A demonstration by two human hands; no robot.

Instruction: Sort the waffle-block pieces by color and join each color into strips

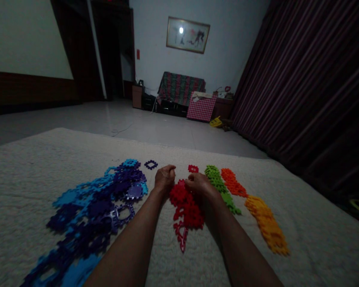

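Observation:
Just beyond the heap of red interlocking plastic pieces (191, 211), my left hand (165, 178) is closed with curled fingers. Anything inside it is hidden or too small to name. My right hand (200, 184) bends over the far right of that heap, its fingers pressed together on a red piece at the top edge. A single red tile (193, 168) lies flat just past the right hand. To the left spreads a large heap of dark blue and light blue pieces (98, 207), with one dark blue frame piece (151, 164) apart from it.
Right of my right hand lie rows of green pieces (217, 179), orange-red pieces (233, 182) and yellow-orange pieces (267, 223). All rest on a pale textured mat (311, 223) over a tiled floor (167, 127). A dark curtain (311, 79) hangs at the right.

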